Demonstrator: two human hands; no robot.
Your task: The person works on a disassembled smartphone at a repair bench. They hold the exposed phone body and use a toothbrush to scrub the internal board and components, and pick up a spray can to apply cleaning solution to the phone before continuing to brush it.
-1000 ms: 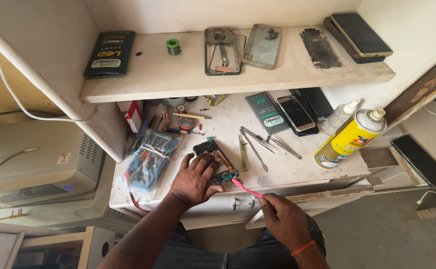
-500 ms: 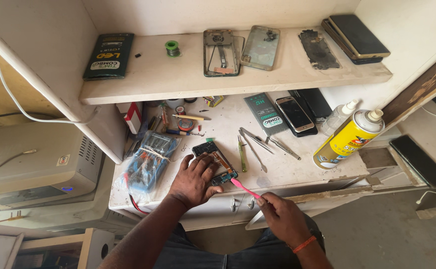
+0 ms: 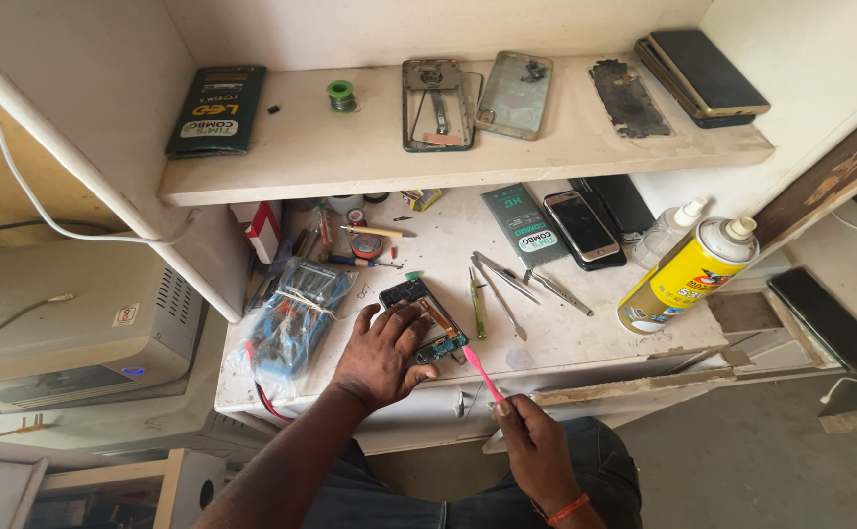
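We are pressing our left hand (image 3: 381,355) flat, fingers spread, on the opened phone (image 3: 427,319) lying near the worktop's (image 3: 585,338) front edge. Our right hand (image 3: 534,453) is pinching a pink brush (image 3: 479,372), its tip touching the phone's lower end. Tweezers (image 3: 507,284) are lying just beside.

Bare forearms, orange band (image 3: 568,508) on rt wrist, dark trousers (image 3: 468,500).

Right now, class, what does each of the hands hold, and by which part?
The right hand grips a slim pink brush by its lower handle end. The left hand presses flat on an opened phone circuit board, not gripping it.
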